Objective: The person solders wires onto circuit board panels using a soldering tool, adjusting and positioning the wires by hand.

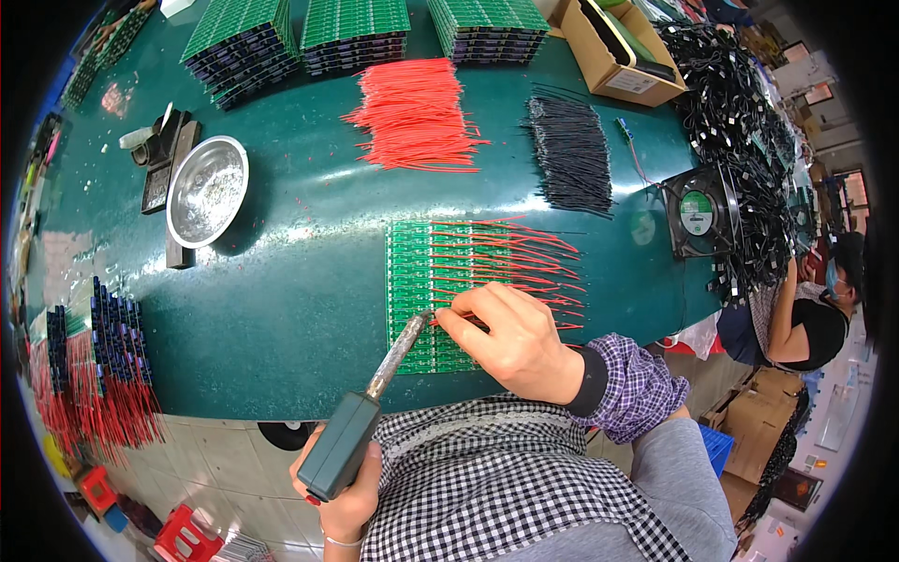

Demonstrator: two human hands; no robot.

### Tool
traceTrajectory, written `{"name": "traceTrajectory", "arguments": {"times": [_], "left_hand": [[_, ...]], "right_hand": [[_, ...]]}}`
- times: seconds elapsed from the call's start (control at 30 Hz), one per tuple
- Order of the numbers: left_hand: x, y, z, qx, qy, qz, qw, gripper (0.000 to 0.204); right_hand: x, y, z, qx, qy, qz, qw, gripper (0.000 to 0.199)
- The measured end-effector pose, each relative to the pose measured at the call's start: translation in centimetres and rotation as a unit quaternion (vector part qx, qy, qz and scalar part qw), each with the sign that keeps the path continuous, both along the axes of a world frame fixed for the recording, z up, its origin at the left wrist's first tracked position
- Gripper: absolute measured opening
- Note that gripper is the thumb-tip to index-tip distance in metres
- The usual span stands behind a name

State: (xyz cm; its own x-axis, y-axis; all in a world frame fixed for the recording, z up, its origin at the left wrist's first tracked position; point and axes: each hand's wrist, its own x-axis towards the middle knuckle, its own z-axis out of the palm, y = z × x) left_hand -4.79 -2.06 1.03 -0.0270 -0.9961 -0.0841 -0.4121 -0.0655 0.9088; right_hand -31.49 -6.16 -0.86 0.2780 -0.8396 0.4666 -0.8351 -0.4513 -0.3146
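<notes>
My left hand is wrapped round the dark green handle of a soldering iron. Its tip meets a green circuit board panel lying flat on the table. At that same spot the thumb and forefinger of my right hand pinch a thin red wire, mostly hidden by the fingers. Rows of red wires run from the upper part of the panel out to the right. Part of the panel's lower right is covered by my right hand.
Beyond the panel lie a pile of red wires and a bundle of black wires. A metal bowl stands at left, a fan at right. Stacked boards and a cardboard box line the back. Another person sits at right.
</notes>
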Motion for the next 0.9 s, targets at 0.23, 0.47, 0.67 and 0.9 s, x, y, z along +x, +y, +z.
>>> {"name": "traceTrajectory", "arguments": {"times": [0.23, 0.47, 0.67, 0.9], "left_hand": [[0.2, -0.1, 0.0, 0.001, -0.018, -0.021, 1.0, 0.02], [0.5, 0.7, 0.0, 0.022, 0.006, 0.026, 0.999, 0.02], [0.9, 1.0, -0.2, 0.04, 0.015, 0.041, 0.998, 0.022], [0.5, 0.9, 0.0, 0.021, 0.02, 0.047, 0.998, 0.027]], "right_hand": [[0.1, -0.1, 0.1, -0.005, 0.003, -0.001, 1.0, 0.022], [0.2, -0.1, 0.2, -0.007, 0.014, 0.0, 1.0, 0.025], [0.1, -0.1, 0.4, -0.004, 0.017, -0.001, 1.0, 0.024], [0.2, 0.0, 0.4, 0.001, 0.022, -0.001, 1.0, 0.024]]}}
